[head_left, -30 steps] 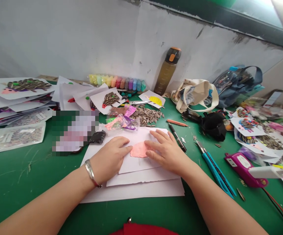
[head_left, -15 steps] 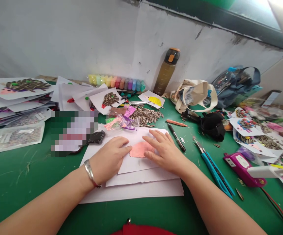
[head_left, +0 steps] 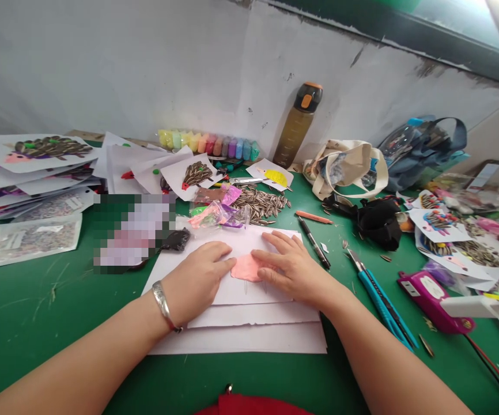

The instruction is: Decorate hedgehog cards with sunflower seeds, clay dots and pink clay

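A flat patch of pink clay [head_left: 246,268] lies on the top sheet of a small stack of white paper [head_left: 241,337] on the green table. My left hand [head_left: 197,276], with a silver bracelet on the wrist, rests on the paper with its fingers curled, fingertips touching the clay's left edge. My right hand [head_left: 290,265] lies flat with fingers stretched out, pressing on the clay's right side and partly covering it.
A heap of sunflower seeds [head_left: 260,203] and small clay bags [head_left: 215,214] lie just beyond the paper. Pens [head_left: 314,242] and a blue craft knife [head_left: 379,297] lie right of my hand, a magenta glue gun [head_left: 433,294] further right. Paper crafts are stacked at left [head_left: 37,167]; a bottle [head_left: 297,124] stands by the wall.
My right hand's fingers have slid a little leftward over the pink clay, covering more of it. My left hand stays where it was.
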`<state>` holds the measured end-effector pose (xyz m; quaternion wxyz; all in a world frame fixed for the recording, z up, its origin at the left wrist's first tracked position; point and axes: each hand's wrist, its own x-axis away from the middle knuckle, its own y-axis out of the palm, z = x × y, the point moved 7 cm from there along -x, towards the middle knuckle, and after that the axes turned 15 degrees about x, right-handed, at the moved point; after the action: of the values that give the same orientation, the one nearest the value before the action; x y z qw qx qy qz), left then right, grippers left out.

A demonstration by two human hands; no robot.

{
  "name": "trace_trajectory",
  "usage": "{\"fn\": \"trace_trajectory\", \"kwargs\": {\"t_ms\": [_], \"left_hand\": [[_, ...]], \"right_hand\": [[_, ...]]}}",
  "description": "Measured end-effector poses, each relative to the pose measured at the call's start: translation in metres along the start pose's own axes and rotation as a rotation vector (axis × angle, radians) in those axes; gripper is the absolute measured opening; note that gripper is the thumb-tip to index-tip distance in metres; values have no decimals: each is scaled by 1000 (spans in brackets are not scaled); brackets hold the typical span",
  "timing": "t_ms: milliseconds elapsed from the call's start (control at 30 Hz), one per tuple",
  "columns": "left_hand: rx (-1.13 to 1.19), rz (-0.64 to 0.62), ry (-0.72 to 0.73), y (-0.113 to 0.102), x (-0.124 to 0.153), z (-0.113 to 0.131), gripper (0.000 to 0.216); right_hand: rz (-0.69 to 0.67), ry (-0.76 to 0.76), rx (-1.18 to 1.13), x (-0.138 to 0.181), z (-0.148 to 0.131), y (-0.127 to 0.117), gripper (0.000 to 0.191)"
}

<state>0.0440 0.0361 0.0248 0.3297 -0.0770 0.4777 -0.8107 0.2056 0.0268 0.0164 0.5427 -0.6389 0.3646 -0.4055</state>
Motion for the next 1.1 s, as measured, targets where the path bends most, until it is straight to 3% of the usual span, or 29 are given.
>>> {"fn": "trace_trajectory", "kwargs": {"t_ms": [167, 367, 767, 1100], "left_hand": [[-11, 19, 21, -1, 0, 2, 33], [-28, 15, 23, 1, -1, 3, 33], [-24, -4, 3, 2, -1, 4, 33], [-36, 1, 4, 1, 0, 5, 32]], "right_hand": [[38, 24, 48, -3, -5, -2, 50], [86, -10, 96, -2, -8, -8, 41], [76, -43, 83, -4, -18, -3, 46], [48, 4, 31, -4, -11, 2, 53]]}}
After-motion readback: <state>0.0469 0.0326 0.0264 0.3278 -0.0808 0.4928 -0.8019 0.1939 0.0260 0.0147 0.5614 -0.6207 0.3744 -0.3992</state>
